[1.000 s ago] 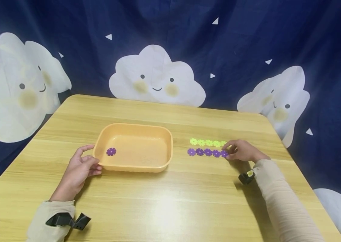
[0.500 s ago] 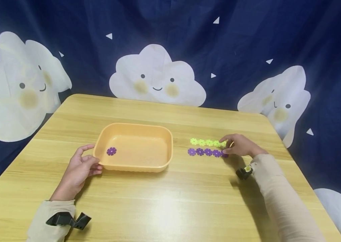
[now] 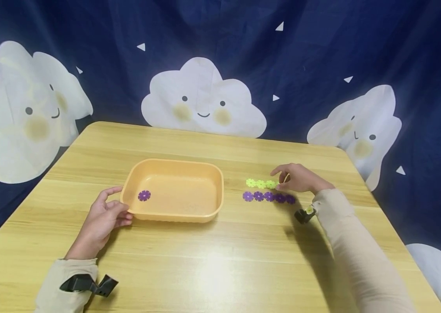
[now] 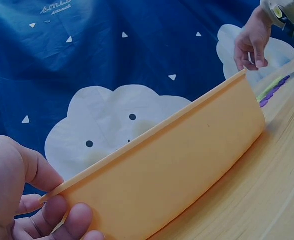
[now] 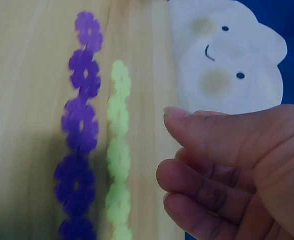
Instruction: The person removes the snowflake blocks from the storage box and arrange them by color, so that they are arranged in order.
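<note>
My left hand grips the left end of an orange plastic basin, thumb and fingers about its rim in the left wrist view. Inside the basin lies one purple flower-shaped snap disc. Over the right end of a row of yellow-green flower discs hovers my right hand, hiding part of it in the head view. Nearer me runs a row of purple flower discs. In the right wrist view, the loosely bent fingers hold nothing and stay apart from both rows.
A wood-grain table bears the basin on the left and the rows on the right. Behind it hangs a dark blue curtain with white clouds.
My right hand has lifted off the right end of the purple row and moved left and away from me, over the yellow-green row. My left hand stays on the basin.
</note>
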A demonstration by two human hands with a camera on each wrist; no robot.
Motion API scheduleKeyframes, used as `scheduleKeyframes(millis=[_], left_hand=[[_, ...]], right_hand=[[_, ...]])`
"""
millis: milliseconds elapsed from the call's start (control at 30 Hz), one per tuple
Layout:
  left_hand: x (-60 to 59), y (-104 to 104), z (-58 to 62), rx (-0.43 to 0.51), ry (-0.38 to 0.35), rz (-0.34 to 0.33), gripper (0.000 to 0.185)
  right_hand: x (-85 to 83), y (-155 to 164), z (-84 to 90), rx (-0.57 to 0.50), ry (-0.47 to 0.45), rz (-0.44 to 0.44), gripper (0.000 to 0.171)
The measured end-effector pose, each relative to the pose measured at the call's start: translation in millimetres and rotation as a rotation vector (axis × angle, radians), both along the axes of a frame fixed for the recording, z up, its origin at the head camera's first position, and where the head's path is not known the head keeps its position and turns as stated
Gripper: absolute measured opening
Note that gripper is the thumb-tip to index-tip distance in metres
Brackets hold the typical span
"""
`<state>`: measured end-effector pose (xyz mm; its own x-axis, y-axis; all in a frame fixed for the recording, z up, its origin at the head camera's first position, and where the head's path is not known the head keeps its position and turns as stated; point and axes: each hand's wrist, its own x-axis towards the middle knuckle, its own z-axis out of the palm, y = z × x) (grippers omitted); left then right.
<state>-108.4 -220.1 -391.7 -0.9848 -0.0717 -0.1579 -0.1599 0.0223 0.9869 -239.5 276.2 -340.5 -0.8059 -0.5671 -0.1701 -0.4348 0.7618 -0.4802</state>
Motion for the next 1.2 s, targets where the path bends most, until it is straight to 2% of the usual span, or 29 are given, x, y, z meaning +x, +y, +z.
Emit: scheduleKeyframes(millis=[467,733,933,1033,1200], left_hand=[[0.2,0.1,0.7,-0.002,-0.002,-0.009,0.053],[0.8,-0.4,0.4,0.006,-0.006,-0.003,0.052],[1.2,-0.5,-0.2,0.028,-0.007,0.001,0.048],[1.1,-0.4,-0.1,0.017,-0.005,0.000,0.049],[0.8,-0.5,0.0,0.004,-0.001,-0.005,0.051]], right_hand=[[-12.1,-48.0,14.1,-0.073,-0.005,0.058,0.032],[-16.8,-76.2,17.6,-0.194,-0.081,0.045,0.030],[-20.0,-100.1,19.2,-0.284,-0.193,-0.009,0.032],[-21.7,-112.3,20.1,-0.297,-0.233,-0.021,0.033],[-24.8,-130.9,19.1,-0.301,-0.252,0.010,0.035]])
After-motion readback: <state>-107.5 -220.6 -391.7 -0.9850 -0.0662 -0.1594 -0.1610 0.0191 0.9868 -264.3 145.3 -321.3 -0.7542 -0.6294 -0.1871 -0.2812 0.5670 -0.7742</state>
